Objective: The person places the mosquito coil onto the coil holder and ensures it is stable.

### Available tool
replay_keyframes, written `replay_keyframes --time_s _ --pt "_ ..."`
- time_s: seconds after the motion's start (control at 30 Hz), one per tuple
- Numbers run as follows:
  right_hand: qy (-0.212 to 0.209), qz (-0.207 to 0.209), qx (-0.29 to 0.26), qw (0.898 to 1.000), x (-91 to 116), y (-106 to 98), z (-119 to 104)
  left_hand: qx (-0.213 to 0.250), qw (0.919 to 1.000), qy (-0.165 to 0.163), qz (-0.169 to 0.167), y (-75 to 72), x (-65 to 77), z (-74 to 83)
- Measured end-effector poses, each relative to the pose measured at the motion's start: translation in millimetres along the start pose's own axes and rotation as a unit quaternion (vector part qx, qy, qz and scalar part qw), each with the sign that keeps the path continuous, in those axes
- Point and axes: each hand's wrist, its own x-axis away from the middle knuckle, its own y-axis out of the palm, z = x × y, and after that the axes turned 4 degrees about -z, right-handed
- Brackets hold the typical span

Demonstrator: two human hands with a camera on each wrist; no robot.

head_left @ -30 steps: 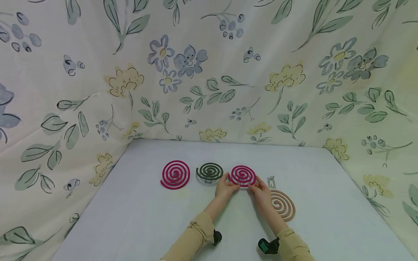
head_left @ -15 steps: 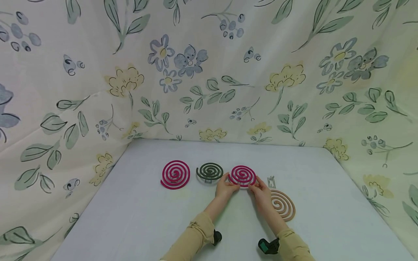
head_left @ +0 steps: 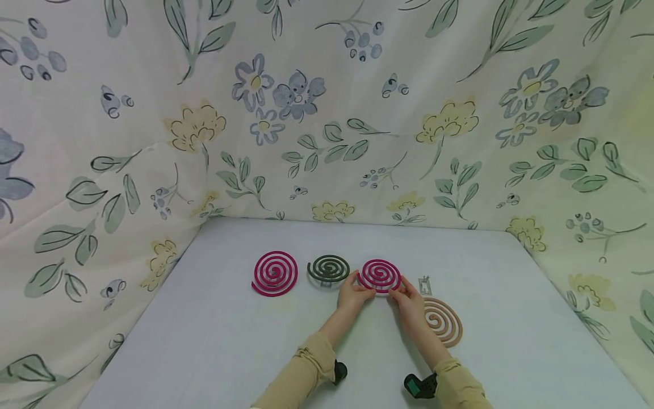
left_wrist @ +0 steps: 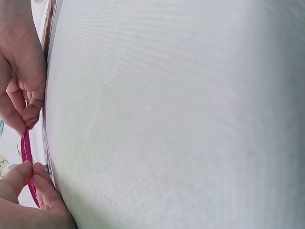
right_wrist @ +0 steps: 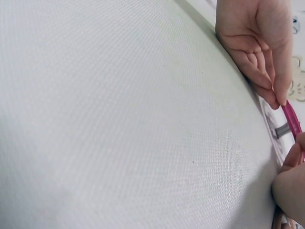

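Observation:
A pink mosquito coil (head_left: 380,274) lies roughly level between my hands, raised a little over the table. My left hand (head_left: 352,296) pinches its left edge between thumb and fingers. Its right edge is pinched by my right hand (head_left: 409,304). A small grey metal stand (right_wrist: 283,130) shows under this coil in the right wrist view; whether the two are joined I cannot tell. Just left of my left hand, a dark green mosquito coil (head_left: 328,268) rests on a metal stand (head_left: 326,284). Partly behind my right hand lies a tan mosquito coil (head_left: 445,322).
Another pink mosquito coil (head_left: 274,274) lies at the left of the row. A loose silver metal stand (head_left: 424,285) is on the white table (head_left: 204,341), right of my right hand. Floral cloth (head_left: 327,113) hangs behind and along both sides.

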Motion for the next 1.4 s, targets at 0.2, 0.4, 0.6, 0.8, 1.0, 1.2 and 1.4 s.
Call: replay_keyframes --time_s 0.2,0.4,0.6,0.8,1.0,1.2,1.4 --pt "-0.003 0.002 0.003 1.000 -1.8 -0.1 -0.4 0.008 0.9999 0.006 0.001 0.2 0.3 0.7" --pt "0.001 0.005 0.005 1.000 -3.4 -0.6 -0.8 0.014 0.9999 0.003 -0.002 0.5 0.4 2.3" --pt "0.005 0.006 0.002 1.000 -3.8 -0.4 -1.4 0.005 1.0000 0.001 0.003 1.4 -1.8 1.6" --pt "0.004 0.006 -0.002 1.000 -2.3 0.5 -2.6 0.003 1.0000 0.004 0.004 1.9 -2.5 0.9" --pt "0.004 0.009 0.004 1.000 -1.6 0.3 -2.9 0.011 0.9999 0.002 0.005 2.5 -2.2 1.1" --pt "0.004 0.007 0.000 1.000 -1.1 0.5 -3.0 0.000 1.0000 0.005 0.008 1.4 -0.8 0.6" --pt "0.004 0.005 0.004 1.000 -0.1 0.9 -2.1 0.010 0.9999 0.003 0.003 1.8 -5.2 -4.8"
